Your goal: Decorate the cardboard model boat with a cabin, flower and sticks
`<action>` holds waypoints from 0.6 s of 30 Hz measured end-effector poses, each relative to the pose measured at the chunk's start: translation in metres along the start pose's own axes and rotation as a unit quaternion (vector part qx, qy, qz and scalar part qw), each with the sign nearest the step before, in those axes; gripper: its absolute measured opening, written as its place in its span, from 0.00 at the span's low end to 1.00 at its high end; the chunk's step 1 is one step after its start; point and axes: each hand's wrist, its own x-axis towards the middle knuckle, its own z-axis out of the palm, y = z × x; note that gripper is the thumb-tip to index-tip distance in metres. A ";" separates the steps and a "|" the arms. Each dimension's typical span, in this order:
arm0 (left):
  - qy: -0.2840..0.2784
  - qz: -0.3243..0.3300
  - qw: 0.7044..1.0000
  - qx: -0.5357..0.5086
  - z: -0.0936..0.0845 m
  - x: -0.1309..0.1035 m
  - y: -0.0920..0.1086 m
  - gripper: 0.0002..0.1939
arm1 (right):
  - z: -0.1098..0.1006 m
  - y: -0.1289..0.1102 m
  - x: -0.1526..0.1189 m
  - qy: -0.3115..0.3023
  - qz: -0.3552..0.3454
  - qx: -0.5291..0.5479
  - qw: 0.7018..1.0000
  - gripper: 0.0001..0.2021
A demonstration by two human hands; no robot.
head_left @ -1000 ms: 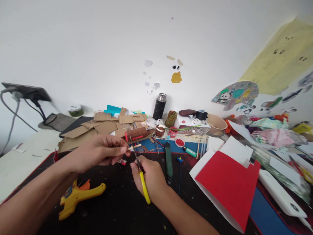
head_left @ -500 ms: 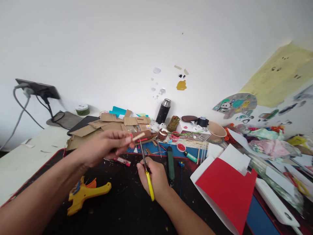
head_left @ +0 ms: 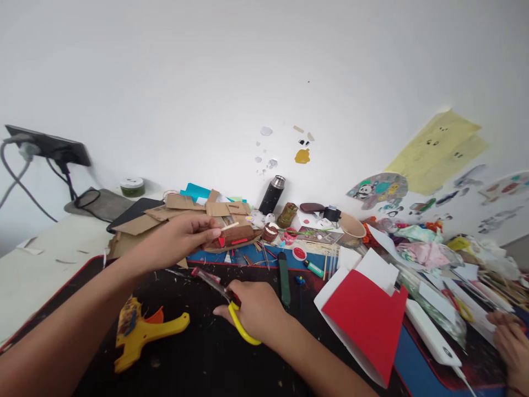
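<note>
My left hand [head_left: 188,237] pinches a short pale wooden stick [head_left: 230,226] between thumb and fingers, above the mat. Just behind it lies a brown model boat [head_left: 237,236] with red pieces; whether the small red piece [head_left: 222,241] under my fingertips belongs to the stick or the boat, I cannot tell. Lower down, my right hand [head_left: 256,309] is closed on yellow-handled scissors [head_left: 242,326], their blades pointing up and left, apart from the stick. A yellow glue gun [head_left: 152,332] rests on the black mat at left, below my left forearm.
Beyond the hands are a green cutter [head_left: 284,278], a black thermos [head_left: 273,194] and cardboard pieces [head_left: 140,218]. To the right lie red paper [head_left: 366,320] and a white corded device [head_left: 432,331]. Another person's hand [head_left: 512,339] shows at the right edge.
The scissors have dropped away from the stick and swung to point left. My left hand still holds the stick. The view has shifted right, bringing another person's hand into sight.
</note>
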 end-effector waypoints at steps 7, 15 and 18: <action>-0.035 0.004 0.993 0.111 0.005 -0.001 0.004 0.24 | -0.011 0.010 -0.008 -0.056 0.003 -0.056 0.997 0.25; -0.051 0.005 0.985 0.167 0.018 -0.001 0.000 0.21 | -0.034 0.013 -0.020 -0.063 -0.054 0.004 0.997 0.16; -0.066 0.000 0.982 0.179 0.023 -0.001 0.000 0.19 | -0.032 0.021 -0.015 0.018 -0.010 0.168 0.986 0.12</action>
